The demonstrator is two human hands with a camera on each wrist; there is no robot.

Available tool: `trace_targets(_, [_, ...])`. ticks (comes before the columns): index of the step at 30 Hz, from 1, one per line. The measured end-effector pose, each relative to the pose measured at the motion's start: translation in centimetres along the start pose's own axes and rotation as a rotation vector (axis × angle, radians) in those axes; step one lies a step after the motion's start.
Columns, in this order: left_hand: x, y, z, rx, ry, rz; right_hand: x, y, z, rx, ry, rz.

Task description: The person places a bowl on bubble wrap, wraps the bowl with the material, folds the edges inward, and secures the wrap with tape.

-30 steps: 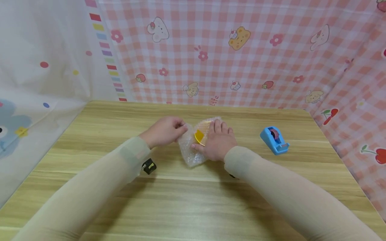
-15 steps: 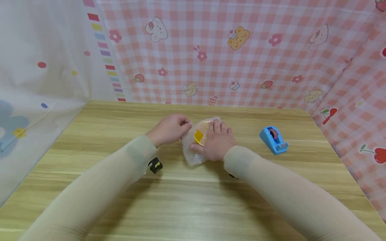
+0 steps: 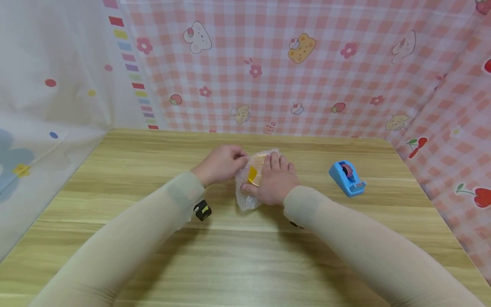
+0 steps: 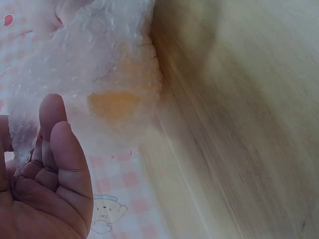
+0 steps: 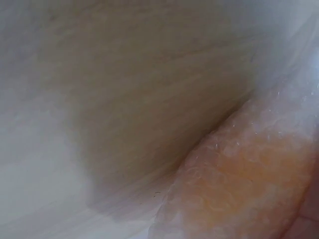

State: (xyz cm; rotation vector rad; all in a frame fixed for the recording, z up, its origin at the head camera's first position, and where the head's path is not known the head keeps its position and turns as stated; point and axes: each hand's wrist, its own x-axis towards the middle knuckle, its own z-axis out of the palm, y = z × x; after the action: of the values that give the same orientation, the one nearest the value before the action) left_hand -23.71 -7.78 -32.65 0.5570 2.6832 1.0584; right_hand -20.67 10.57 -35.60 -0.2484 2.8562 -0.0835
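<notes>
A sheet of clear bubble wrap (image 3: 245, 200) lies on the table around a yellow-orange object (image 3: 252, 175), whose kind is hidden by the wrap. My left hand (image 3: 224, 164) pinches the wrap's left edge between thumb and fingers. In the left wrist view the raised flap of wrap passes between the thumb and fingers, and the orange patch (image 4: 114, 105) shows through the layers. With fingers straight, my right hand (image 3: 277, 179) rests flat on the wrapped bundle and covers its right part. The right wrist view shows the bundle's bubbly side (image 5: 234, 179) close up.
A blue tape dispenser (image 3: 348, 179) with a roll of tape stands on the right of the wooden table (image 3: 245, 256). Printed cloth (image 3: 264, 81) hangs behind the table and along both sides.
My left hand has moved right, drawing the wrap's left edge over toward the yellow-orange object. The right hand stays in place on the bundle.
</notes>
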Motion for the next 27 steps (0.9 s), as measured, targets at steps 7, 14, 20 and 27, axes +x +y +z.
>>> trace_targets(7, [0.17,0.21,0.05,-0.032,-0.022,-0.016,-0.07,0.04,-0.08,0.003,0.003,-0.008])
trace_targets(14, [0.23,0.22,0.15,-0.071,-0.039,-0.011,-0.24,0.12,-0.11,0.015,0.030,-0.036])
trace_targets(20, [0.05,0.20,0.09,-0.186,-0.071,-0.039,-0.23,0.28,-0.12,0.033,0.017,-0.052])
trace_targets(27, [-0.09,0.11,-0.19,-0.307,-0.125,-0.080,-0.02,0.74,-0.19,0.086,-0.005,-0.072])
